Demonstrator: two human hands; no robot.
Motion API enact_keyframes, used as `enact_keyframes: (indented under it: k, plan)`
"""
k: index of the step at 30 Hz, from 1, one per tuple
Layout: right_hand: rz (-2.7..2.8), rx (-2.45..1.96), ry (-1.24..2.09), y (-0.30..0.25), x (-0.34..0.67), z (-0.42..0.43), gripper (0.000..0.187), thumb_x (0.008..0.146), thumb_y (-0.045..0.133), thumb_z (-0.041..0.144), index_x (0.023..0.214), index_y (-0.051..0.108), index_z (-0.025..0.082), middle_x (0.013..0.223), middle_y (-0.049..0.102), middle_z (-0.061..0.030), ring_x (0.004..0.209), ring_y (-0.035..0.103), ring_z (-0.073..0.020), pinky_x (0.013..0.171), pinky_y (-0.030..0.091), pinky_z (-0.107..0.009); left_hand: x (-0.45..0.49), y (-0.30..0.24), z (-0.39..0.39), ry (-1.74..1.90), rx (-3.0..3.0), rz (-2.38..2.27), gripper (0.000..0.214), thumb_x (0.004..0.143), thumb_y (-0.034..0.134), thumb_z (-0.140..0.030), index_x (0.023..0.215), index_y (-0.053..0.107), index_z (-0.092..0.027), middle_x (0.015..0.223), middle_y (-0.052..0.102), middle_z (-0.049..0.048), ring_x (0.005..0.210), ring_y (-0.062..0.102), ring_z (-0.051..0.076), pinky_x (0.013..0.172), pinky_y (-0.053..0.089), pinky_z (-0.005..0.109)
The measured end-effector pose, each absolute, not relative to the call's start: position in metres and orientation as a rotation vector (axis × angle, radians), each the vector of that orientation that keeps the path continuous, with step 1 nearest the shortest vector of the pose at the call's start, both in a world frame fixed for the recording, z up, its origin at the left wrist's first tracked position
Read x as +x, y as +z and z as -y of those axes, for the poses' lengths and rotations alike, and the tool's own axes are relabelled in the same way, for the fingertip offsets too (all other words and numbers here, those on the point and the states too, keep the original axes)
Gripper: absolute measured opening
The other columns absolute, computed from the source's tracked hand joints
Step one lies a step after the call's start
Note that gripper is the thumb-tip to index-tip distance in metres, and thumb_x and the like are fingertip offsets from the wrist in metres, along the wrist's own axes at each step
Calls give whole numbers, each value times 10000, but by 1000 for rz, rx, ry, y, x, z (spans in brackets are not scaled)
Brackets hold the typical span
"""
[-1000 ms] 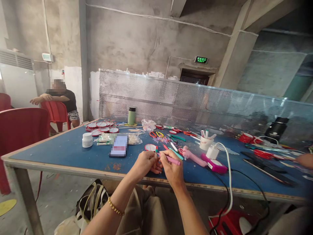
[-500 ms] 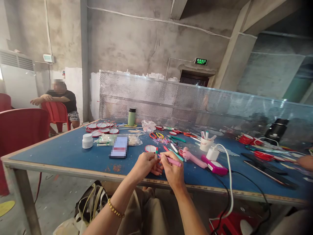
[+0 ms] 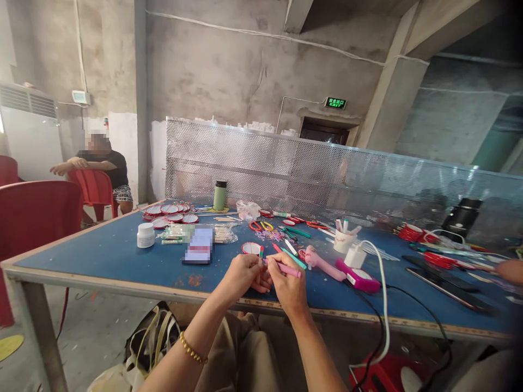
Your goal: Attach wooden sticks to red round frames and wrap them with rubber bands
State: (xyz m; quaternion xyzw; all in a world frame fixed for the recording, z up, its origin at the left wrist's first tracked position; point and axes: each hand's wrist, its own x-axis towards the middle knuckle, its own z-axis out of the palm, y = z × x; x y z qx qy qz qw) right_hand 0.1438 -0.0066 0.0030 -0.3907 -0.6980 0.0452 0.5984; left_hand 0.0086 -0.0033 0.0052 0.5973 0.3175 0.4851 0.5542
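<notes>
My left hand [image 3: 244, 275] and my right hand [image 3: 287, 286] meet over the near edge of the blue table [image 3: 122, 256]. My right hand is closed round a pink pen [image 3: 288, 268] whose tip points left toward my left hand. My left fingers pinch a small green and red stick [image 3: 261, 252] held upright; anything else inside them is hidden. A red-rimmed white disc [image 3: 251, 247] lies on the table just beyond my left hand.
A white jar [image 3: 146, 234], a green flask [image 3: 220, 195], red discs [image 3: 169, 212], scissors [image 3: 261, 224], a pen cup [image 3: 343, 238], a pink tool [image 3: 322, 262] and a charger with cable [image 3: 355, 254] lie about. Red chairs [image 3: 38, 215] and a seated person [image 3: 102, 166] are left. Another person's hand [image 3: 509, 269] rests right.
</notes>
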Motion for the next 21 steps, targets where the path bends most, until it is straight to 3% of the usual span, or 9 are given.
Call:
enact_keyframes:
  k: [12,21]
  plan:
    - [1606,-901,170,3,144,7,203,899,550,299,740,620,194,619,621,9,516,582,-134,509,453,-225,9,4,2,1140,1408,-743,284,730,625,-422,636,519,-177,553,618,-10,586,699,190,575,589,286]
    - [1639,-893,86,4,143,6,225,905,527,260,706,606,189,595,583,26,505,525,-117,511,420,-219,9,2,1,1157,1421,-748,287,758,612,-413,625,509,-181,516,577,-26,554,677,178,566,589,295]
